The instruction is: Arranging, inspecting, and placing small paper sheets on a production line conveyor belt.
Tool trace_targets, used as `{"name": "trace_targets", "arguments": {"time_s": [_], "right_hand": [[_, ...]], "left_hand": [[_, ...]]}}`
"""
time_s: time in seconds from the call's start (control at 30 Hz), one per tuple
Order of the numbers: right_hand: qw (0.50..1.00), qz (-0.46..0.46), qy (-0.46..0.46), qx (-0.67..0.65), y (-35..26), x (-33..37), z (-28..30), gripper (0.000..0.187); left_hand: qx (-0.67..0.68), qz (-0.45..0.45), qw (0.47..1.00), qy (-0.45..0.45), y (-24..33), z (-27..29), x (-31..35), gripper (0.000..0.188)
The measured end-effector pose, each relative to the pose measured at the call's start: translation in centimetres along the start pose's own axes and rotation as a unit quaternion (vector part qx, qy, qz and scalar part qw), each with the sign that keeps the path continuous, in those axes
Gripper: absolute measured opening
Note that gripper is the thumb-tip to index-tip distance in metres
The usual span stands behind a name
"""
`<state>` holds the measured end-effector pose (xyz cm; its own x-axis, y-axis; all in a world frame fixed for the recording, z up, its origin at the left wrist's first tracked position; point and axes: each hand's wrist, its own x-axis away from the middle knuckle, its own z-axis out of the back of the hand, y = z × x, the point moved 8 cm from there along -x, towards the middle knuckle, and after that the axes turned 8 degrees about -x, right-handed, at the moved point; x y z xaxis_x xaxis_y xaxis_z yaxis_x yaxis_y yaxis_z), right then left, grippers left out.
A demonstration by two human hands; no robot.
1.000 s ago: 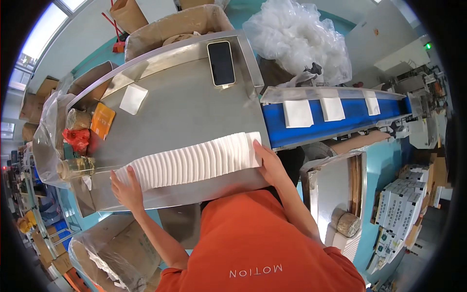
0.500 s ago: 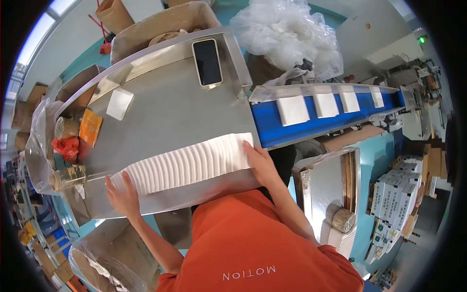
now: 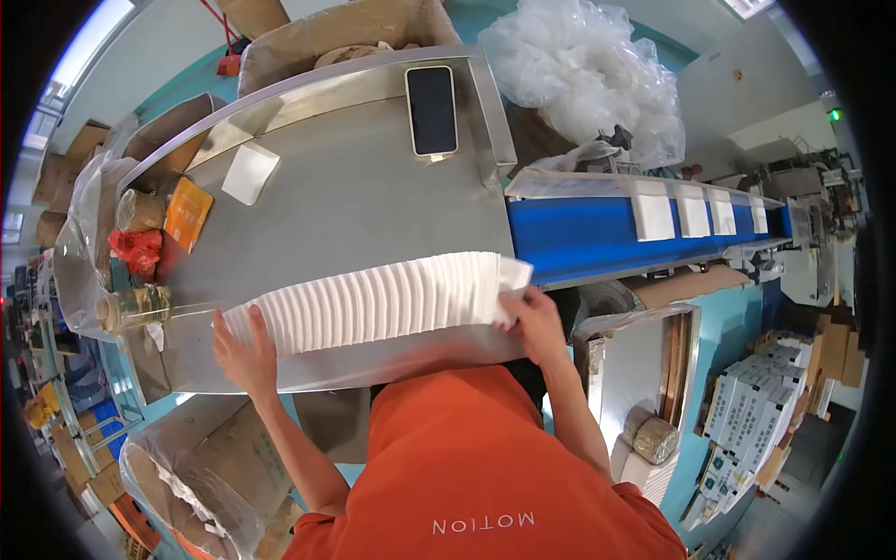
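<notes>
Leftward in the frame, a roll of what looks like clear tape (image 3: 140,309), a crumpled red plastic bag (image 3: 138,250) and an orange packet (image 3: 189,215) sit along the edge of the metal tabletop (image 3: 355,196). Next comes the left hand (image 3: 246,357), lower left of centre, thumb and fingers apart around the near end of a long row of folded white sheets (image 3: 378,303). One loose folded sheet (image 3: 250,174) lies above it, upper left. The row spans the centre of the frame on the tabletop, its sheets packed side by side; a smartphone (image 3: 430,110) lies at upper centre. At the row's right end, the right hand (image 3: 536,324) has its fingers pinched on the lower part of an end sheet (image 3: 514,278) that tilts away from the others. Farther right, four folded sheets (image 3: 652,211) ride spaced out on a blue conveyor belt (image 3: 569,238).

Seemingly, the step in hand is setting that end sheet against the row; the next move calls for squaring it up while the left hand braces the opposite end.
</notes>
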<state>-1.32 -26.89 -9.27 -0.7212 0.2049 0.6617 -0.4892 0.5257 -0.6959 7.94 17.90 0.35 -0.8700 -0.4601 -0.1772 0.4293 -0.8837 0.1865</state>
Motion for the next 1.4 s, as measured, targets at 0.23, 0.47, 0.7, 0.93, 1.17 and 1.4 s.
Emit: {"name": "trace_targets", "arguments": {"time_s": [0.23,0.47,0.7,0.93,1.17,1.4], "right_hand": [[0.915,0.265,0.023,0.304,-4.2,0.6,-5.0,0.040],[0.997,-0.024,-0.042,0.059,0.2,-0.1,-0.8,0.043],[0.911,0.270,0.044,0.309,-5.1,1.5,-4.8,0.049],[0.995,-0.009,-0.029,0.097,0.2,0.1,-1.2,0.042],[0.956,0.183,-0.010,0.228,-3.6,-0.2,-4.2,0.045],[0.997,-0.055,-0.051,-0.028,0.6,0.3,-2.4,0.040]], "left_hand": [[0.013,0.007,1.000,-0.001,1.0,-0.1,0.3,0.075],[0.004,0.015,1.000,0.010,1.3,0.2,0.4,0.075],[0.006,-0.021,1.000,0.012,1.7,-0.7,0.6,0.075],[-0.005,-0.017,1.000,0.019,2.1,-0.2,0.8,0.075],[0.026,-0.049,0.998,0.025,3.0,0.0,1.3,0.074],[0.018,-0.040,0.998,0.035,3.0,-0.2,1.5,0.073]]}}
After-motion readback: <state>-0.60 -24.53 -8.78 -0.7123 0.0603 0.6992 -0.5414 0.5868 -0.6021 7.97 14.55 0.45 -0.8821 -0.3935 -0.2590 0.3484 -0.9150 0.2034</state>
